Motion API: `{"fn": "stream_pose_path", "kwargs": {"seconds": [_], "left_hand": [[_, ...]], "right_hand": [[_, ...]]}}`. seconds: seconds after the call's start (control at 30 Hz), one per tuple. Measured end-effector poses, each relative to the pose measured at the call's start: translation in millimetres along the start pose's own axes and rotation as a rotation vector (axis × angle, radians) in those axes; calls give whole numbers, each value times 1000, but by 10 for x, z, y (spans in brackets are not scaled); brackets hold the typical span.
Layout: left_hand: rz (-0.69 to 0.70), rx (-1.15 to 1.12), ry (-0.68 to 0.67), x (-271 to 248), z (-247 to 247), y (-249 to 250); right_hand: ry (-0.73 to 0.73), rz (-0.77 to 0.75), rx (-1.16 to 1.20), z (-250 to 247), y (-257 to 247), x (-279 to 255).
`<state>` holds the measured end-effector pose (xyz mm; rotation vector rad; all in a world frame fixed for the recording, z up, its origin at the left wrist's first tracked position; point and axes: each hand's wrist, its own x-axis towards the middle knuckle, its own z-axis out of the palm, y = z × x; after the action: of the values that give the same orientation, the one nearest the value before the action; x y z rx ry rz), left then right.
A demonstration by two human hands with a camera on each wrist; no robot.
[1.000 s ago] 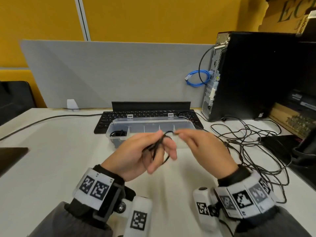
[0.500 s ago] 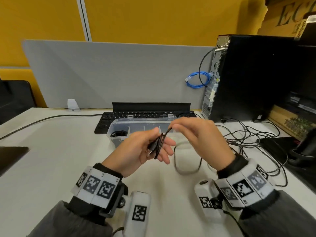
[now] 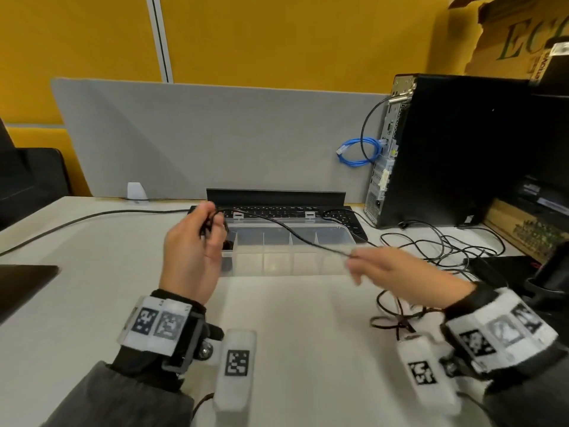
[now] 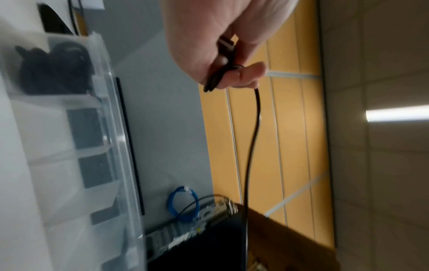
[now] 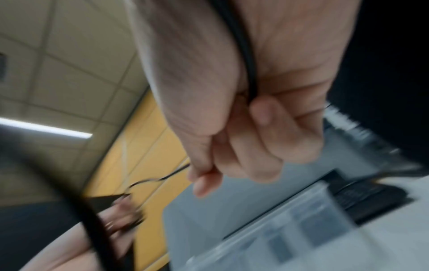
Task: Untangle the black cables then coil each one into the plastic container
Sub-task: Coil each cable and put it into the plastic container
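Above box (image 3: 288, 266), your left hand (image 3: 191, 257) pinches small coil of black cable (image 3: 295, 237) between thumb and fingers; right hand (image 3: 397, 272) closed on same cable further along, stretch between hands near taut. One coiled cable (image 4: 55, 67) already sits in end compartment. Tangle (image 3: 437, 248) lies on desk (image 3: 77, 288) at right. Step in hand, likely: coiling. Next: bring right hand back to left, lay another loop, keep pinch firm

Black cable (image 3: 295, 238). Clear plastic container (image 3: 289, 263) held a black coil (image 4: 55, 67). Black keyboard (image 3: 345, 215). Black computer tower (image 3: 462, 149). Blue cable loop (image 3: 358, 152). Grey divider panel (image 3: 215, 137). Yellow wall (image 3: 277, 38). White desk (image 3: 92, 288). Wrist bands (image 3: 157, 325) bore black-and-white square codes.
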<state>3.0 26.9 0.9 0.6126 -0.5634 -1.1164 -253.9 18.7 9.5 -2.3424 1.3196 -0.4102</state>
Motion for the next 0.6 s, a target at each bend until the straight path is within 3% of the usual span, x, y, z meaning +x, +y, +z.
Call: {"fn": "stream_pose_path", "kwargs": {"seconds": [0.13,0.23,0.33,0.4,0.47,0.53,0.6], "left_hand": [[-37,-65,-8,103,-104,98],[25,-204,111,182,-232,202],[49,-240,165,242,-339,246],[-18,-151,97,231,-305,174],[-105,-23,-18,168,-208,54],[-164,99,-112,75,-99,-51],[-194,131,-186,-8,-11,-115]], "right_hand": [[196,258,155,-330,420,-124],[481,378,213,-530,641,-233],[764,511,-63,-690,857,-387],[793,559,-313,-665,826,-397],[751,500,-441,-550,573,-281],[676,324,-341,-349,204,-127],[499,107,-251,-87,-195,-9]]}}
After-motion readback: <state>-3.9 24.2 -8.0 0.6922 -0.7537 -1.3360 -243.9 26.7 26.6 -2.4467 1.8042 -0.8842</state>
